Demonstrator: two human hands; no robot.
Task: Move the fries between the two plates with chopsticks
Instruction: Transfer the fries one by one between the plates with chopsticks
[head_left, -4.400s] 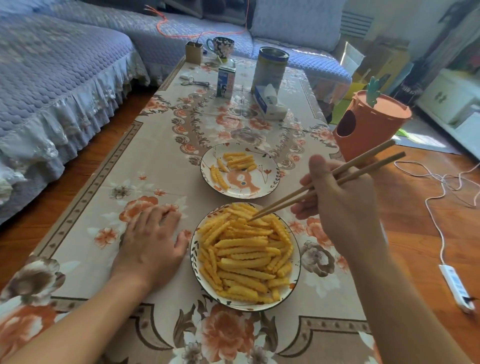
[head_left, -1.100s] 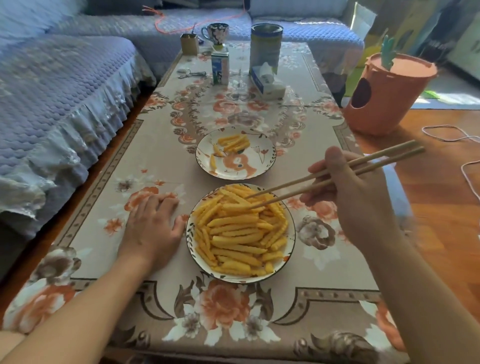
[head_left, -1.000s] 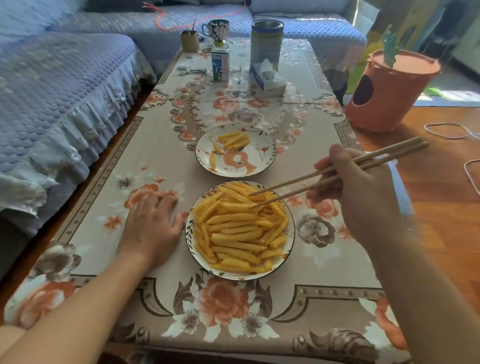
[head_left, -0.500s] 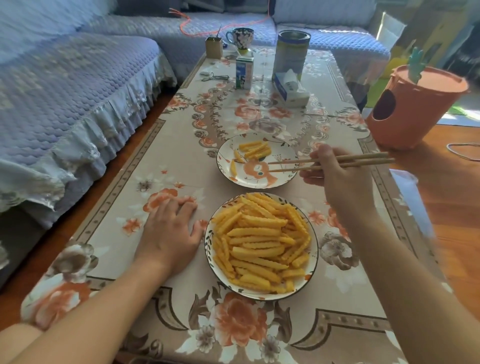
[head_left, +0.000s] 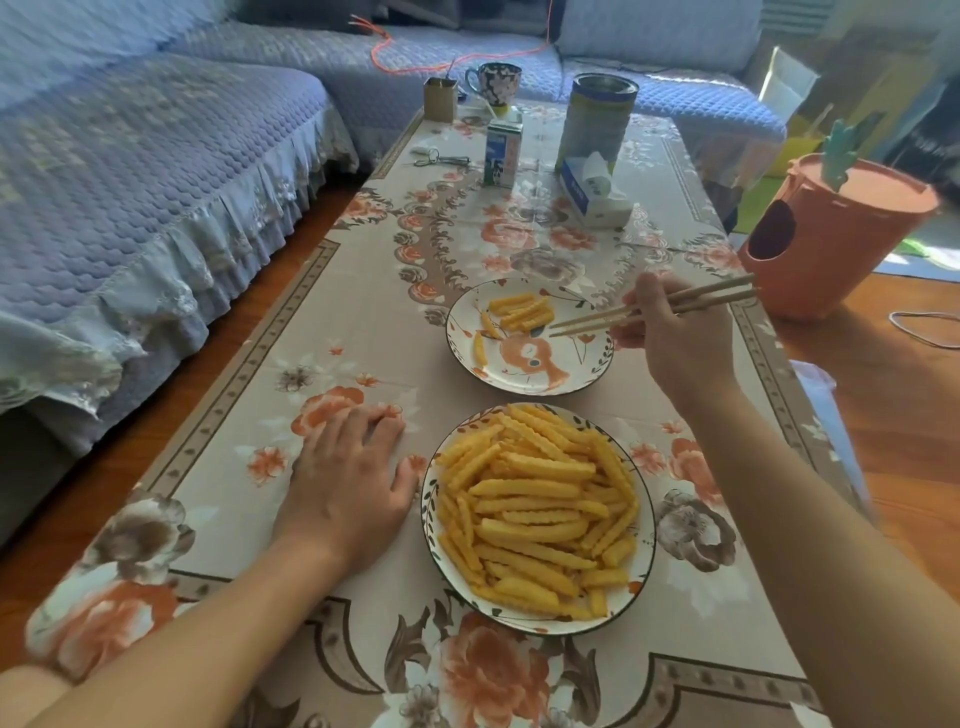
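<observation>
Nearest: bench (head_left: 332, 332) under a beige cloth with orange and brown flowers, long axis running away from the viewer.

Near plate (head_left: 429, 514), patterned rim, heaped with crinkle-cut fries (head_left: 540, 509).

Left hand (head_left: 350, 480), flat on the cloth just left of that plate, fingers straight, thumb by the rim, holding nothing.

Far plate (head_left: 566, 379), just beyond the near one, apart from it; orange figure printed inside. It carries a few fries (head_left: 522, 310) in a small cluster at its far side and two loose ones at its left.

Right hand (head_left: 675, 338), at the far plate's right edge, its grip closed round a pair of wooden chopsticks (head_left: 649, 312). Tips over the plate, just right of the small cluster; no fry between them.

Further along the bench: tissue pack (head_left: 595, 195), tall tin (head_left: 595, 119), small milk carton (head_left: 503, 156), scissors (head_left: 441, 157), brown box (head_left: 440, 98), patterned mug (head_left: 493, 83).

Right of the bench, on the wooden floor (head_left: 904, 415): orange carrot-shaped bin (head_left: 841, 244) with a round hole in its side; white cable (head_left: 924, 332) beside it.

Left and far end: sofa (head_left: 130, 171) in a quilted blue-grey cover with a frilled hem; orange cord (head_left: 415, 52) lying across it.
</observation>
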